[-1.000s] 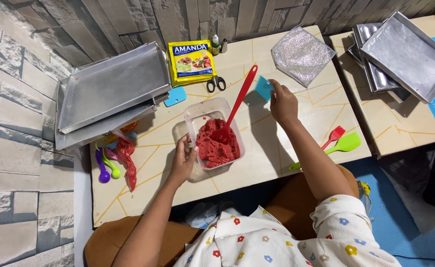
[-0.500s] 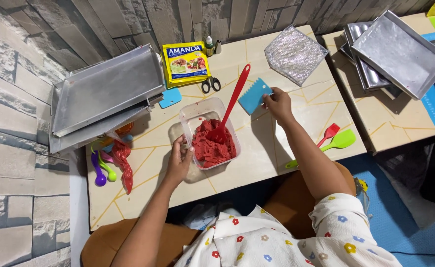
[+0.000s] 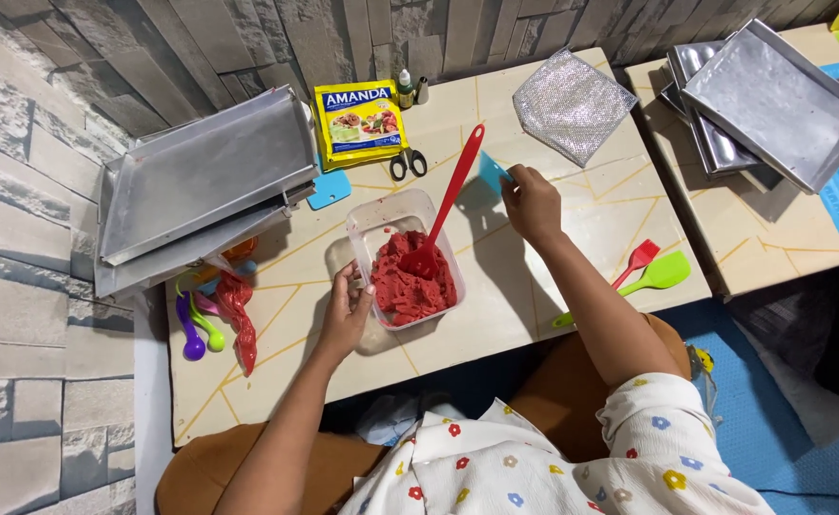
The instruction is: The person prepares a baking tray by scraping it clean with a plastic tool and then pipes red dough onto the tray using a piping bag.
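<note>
Pinching a blue scraper (image 3: 492,172), right fingers (image 3: 519,187); left fingers (image 3: 354,286) grip the tub (image 3: 381,217).

left hand (image 3: 343,315) gripping, right hand (image 3: 532,202) pinching

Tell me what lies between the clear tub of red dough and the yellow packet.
In the head view, only bare tabletop separates the tub from the yellow packet; the scissors lie just to the right.

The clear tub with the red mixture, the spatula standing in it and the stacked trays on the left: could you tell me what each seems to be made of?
Tub: likely thin clear plastic, since the table shows through its walls. Spatula: probably silicone or plastic, uniformly red and matte. Stacked trays: apparently aluminium or steel, dull grey with a brushed sheen.
</note>
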